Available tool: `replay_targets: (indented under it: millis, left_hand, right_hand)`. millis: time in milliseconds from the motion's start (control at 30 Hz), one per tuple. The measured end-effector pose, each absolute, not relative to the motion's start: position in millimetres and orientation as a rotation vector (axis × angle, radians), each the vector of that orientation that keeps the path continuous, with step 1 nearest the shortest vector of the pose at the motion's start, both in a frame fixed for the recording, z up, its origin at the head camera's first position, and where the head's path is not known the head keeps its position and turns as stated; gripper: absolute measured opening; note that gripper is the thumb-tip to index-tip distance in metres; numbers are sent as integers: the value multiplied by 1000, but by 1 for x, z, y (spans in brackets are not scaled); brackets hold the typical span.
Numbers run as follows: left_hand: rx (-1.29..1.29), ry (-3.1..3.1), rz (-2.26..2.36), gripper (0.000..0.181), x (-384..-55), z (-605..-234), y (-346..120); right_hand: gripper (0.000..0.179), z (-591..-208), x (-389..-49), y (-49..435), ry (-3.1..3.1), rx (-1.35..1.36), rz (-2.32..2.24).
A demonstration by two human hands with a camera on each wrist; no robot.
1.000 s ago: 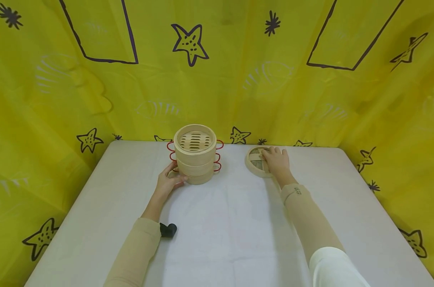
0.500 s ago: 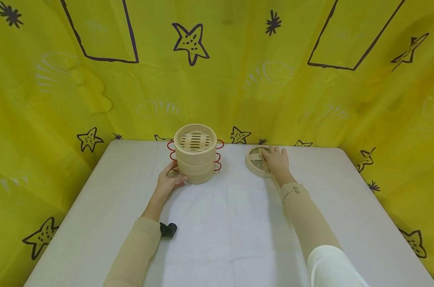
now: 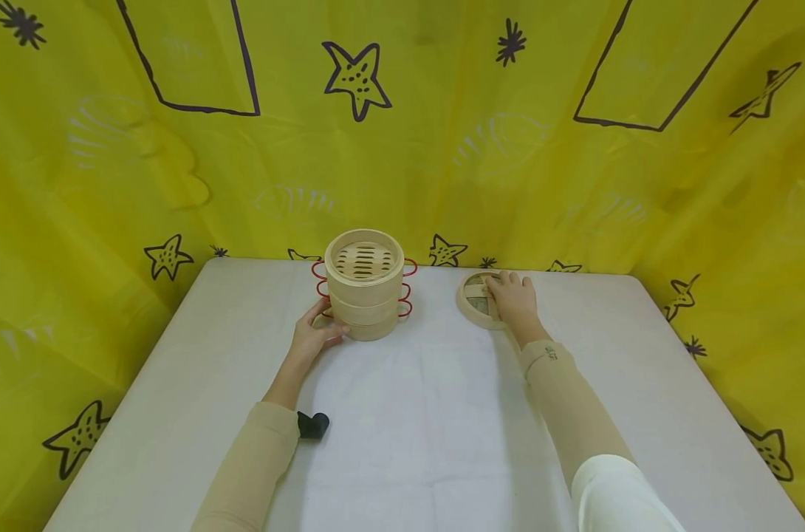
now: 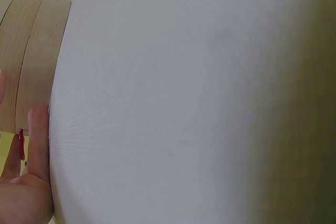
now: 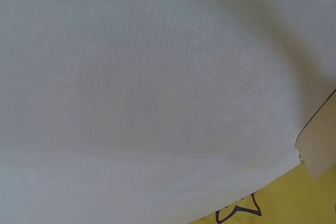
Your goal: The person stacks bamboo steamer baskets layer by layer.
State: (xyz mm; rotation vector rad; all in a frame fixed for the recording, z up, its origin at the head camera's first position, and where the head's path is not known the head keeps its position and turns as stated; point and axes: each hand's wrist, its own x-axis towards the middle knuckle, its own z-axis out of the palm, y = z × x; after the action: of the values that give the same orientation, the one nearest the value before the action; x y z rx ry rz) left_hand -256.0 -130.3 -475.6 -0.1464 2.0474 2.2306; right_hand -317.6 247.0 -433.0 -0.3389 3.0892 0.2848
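Note:
A stack of bamboo steamer baskets [image 3: 365, 295] stands upright toward the back of the table, with red loop handles on both sides and a slotted floor visible in the open top tier. My left hand [image 3: 307, 338] holds the stack low on its left side, thumb in front and fingers around the side. In the left wrist view, fingers of the left hand [image 4: 38, 145] lie along the bottom tier [image 4: 44, 51] beside a red handle. To the right, the round bamboo steamer lid [image 3: 474, 309] lies on the table. My right hand [image 3: 514, 299] grips its top strip from above.
A white cloth covers the table [image 3: 402, 443]. The yellow patterned curtain [image 3: 402, 162] hangs right behind the back edge and along both sides. A black piece [image 3: 313, 426] shows at the left sleeve's cuff.
The view shifts very slightly. Both hands, the steamer stack and the lid stay in place.

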Motion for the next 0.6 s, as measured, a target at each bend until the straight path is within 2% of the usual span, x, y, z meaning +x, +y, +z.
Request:
replay_targets:
  millis: [233, 300, 467, 600]
  left_hand:
    - [-156, 2038, 2234, 80, -256, -476, -130]
    - [-150, 2044, 2230, 80, -256, -476, -130]
    - [-147, 2053, 2219, 80, -257, -477, -130]
    - [-147, 2058, 2211, 80, -258, -478, -130]
  right_hand:
    - [41, -432, -319, 250, 3063, -347, 298]
    - [38, -431, -319, 251, 3075, -364, 319]
    - [19, -428, -320, 249, 3123, -405, 333]
    - [23, -422, -321, 246, 3126, -429, 331]
